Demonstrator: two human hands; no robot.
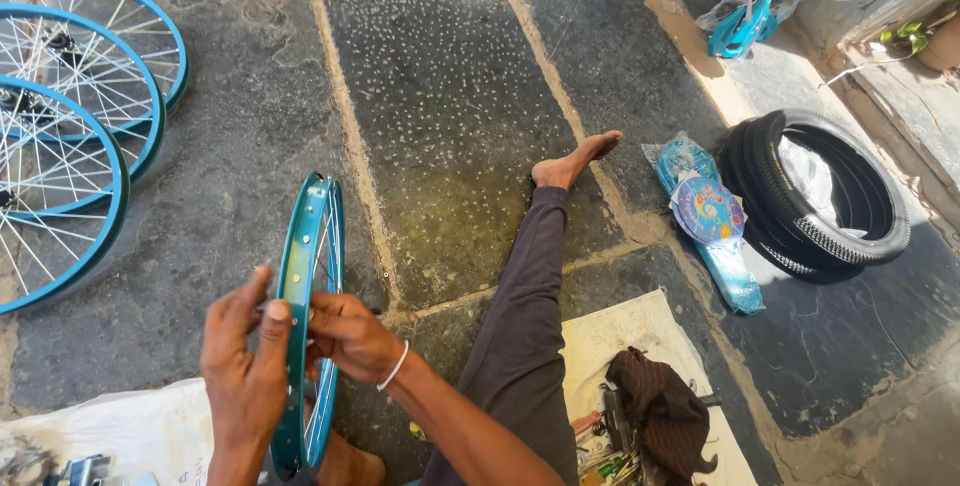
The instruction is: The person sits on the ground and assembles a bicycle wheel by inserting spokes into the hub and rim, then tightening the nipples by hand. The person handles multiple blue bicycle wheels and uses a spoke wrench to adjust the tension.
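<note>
A blue bicycle wheel rim [312, 236] with thin spokes stands upright on edge in front of me. My left hand [243, 366] rests against the near side of the rim, fingers raised along it. My right hand [350, 334], with a white band at the wrist, pinches at the rim's edge from the right, fingertips closed on something too small to make out. My outstretched leg [530, 306] in dark trousers lies to the right, bare foot [578, 159] on the stone floor.
Three finished blue spoked wheels [70, 126] lie stacked at the left. Black tyres [820, 196] sit at the right beside wrapped blue parts [705, 216]. A cloth with tools and a dark rag [650, 406] lies at my right. White sheet [110, 431] at lower left.
</note>
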